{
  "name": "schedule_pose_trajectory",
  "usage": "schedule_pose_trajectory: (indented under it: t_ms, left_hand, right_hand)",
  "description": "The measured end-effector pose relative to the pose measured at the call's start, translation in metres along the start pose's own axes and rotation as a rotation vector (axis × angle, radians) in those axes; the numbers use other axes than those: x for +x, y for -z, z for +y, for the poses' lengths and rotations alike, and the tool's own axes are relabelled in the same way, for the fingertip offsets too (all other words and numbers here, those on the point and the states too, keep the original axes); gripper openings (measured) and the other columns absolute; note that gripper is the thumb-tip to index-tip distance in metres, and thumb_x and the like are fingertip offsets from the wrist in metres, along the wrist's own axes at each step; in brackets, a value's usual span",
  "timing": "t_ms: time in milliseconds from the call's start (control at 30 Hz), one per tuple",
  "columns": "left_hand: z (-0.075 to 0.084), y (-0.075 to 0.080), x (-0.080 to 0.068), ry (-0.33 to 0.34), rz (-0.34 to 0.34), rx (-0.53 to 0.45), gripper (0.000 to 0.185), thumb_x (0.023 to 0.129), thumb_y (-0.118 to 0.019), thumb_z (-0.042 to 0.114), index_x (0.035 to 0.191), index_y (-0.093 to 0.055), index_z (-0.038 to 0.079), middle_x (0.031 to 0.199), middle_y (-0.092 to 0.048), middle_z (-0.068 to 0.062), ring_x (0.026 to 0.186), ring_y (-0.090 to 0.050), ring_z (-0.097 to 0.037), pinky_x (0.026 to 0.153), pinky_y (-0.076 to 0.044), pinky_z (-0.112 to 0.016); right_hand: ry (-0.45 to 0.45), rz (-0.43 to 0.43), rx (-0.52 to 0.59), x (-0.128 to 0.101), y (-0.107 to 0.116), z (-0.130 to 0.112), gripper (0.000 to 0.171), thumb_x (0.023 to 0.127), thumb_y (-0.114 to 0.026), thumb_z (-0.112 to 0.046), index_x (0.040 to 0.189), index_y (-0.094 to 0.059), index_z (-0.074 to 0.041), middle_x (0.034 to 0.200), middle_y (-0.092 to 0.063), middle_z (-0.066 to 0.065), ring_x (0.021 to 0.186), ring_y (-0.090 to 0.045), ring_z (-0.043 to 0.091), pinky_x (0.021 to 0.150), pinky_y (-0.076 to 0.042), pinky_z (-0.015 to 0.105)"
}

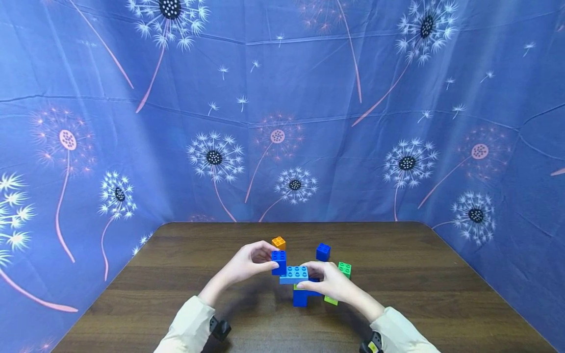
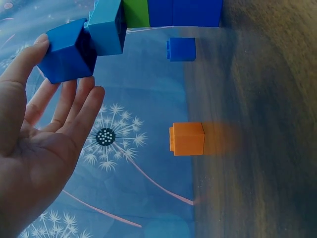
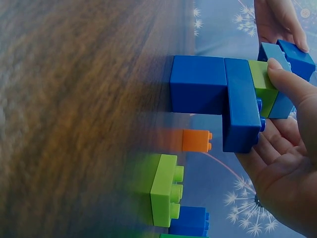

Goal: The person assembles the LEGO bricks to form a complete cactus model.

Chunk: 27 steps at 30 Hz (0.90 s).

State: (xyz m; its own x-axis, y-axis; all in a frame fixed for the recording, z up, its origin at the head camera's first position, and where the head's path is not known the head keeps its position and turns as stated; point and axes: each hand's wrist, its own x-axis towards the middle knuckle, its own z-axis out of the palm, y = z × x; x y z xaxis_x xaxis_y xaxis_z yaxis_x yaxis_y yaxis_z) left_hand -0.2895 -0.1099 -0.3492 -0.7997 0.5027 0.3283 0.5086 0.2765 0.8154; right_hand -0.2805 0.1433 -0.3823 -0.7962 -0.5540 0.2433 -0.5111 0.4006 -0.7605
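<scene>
Fitting of an upper brick to a stack, both hands engaged. My left hand (image 1: pixel 244 263) pinches a dark blue, cube-like plastic brick (image 2: pixel 68 52) between thumb and fingers, at the left end of the stack's top piece, a light blue, oblong studded plastic brick (image 1: pixel 292 280). My right hand (image 1: pixel 334 282) grips the stack, thumb in front and fingers behind, around that light blue piece and the lime-green plastic brick (image 3: pixel 262 83) beneath. Under these come a dark blue oblong plastic brick (image 3: pixel 239 101) and a dark blue, block-shaped plastic base (image 3: pixel 198 85), above the brown wood-grain table (image 1: pixel 212 235). The pinched brick appears slightly askew at the studs; whether it is seated I cannot tell. The next move, I judge, calls for squaring it and pressing straight down, my right hand bracing against tipping.
</scene>
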Motion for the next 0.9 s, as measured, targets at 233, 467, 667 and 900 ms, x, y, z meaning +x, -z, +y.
schedule_pose_trajectory:
  t_ms: [233, 467, 667, 900]
  left_hand:
    - [0.0024, -0.0005, -0.0006, -0.004, -0.018, 0.0, 0.03, 0.083, -0.069, 0.007, 0.111, -0.061, -0.001, 0.095, -0.067, -0.018, 0.084, -0.062, -0.02, 0.077, -0.052, -0.028]
    - [0.0052, -0.0014, -0.0009, 0.018, -0.027, 0.016, 0.028, 0.083, -0.07, 0.008, 0.108, -0.061, 0.0, 0.094, -0.067, -0.017, 0.084, -0.062, -0.02, 0.077, -0.051, -0.023]
    - [0.0056, -0.0016, -0.0002, 0.024, -0.026, 0.016, 0.027, 0.082, -0.071, 0.008, 0.106, -0.061, 0.0, 0.093, -0.066, -0.016, 0.083, -0.062, -0.02, 0.076, -0.052, -0.024]
    - [0.0043, -0.0039, -0.0011, 0.019, -0.033, -0.007, 0.026, 0.082, -0.071, 0.006, 0.105, -0.06, -0.001, 0.092, -0.066, -0.018, 0.082, -0.062, -0.02, 0.077, -0.052, -0.025]
  right_hand:
    - [0.004, -0.002, 0.007, -0.0029, 0.0031, -0.0118, 0.032, 0.087, -0.066, -0.019, 0.113, -0.061, -0.001, 0.097, -0.07, 0.008, 0.087, -0.067, 0.02, 0.078, -0.052, 0.024]
    - [0.005, -0.005, 0.006, -0.0021, 0.0029, -0.0094, 0.032, 0.088, -0.066, -0.019, 0.114, -0.061, -0.002, 0.098, -0.07, 0.008, 0.088, -0.067, 0.02, 0.078, -0.053, 0.024]
    - [0.009, -0.006, -0.003, -0.0024, 0.0033, -0.0099, 0.032, 0.088, -0.066, -0.02, 0.114, -0.061, -0.002, 0.098, -0.07, 0.008, 0.088, -0.067, 0.018, 0.077, -0.053, 0.024]
    - [0.016, 0.003, 0.014, -0.0017, 0.0029, -0.0088, 0.031, 0.087, -0.067, -0.018, 0.112, -0.061, -0.001, 0.095, -0.07, 0.009, 0.083, -0.067, 0.015, 0.075, -0.052, 0.023]
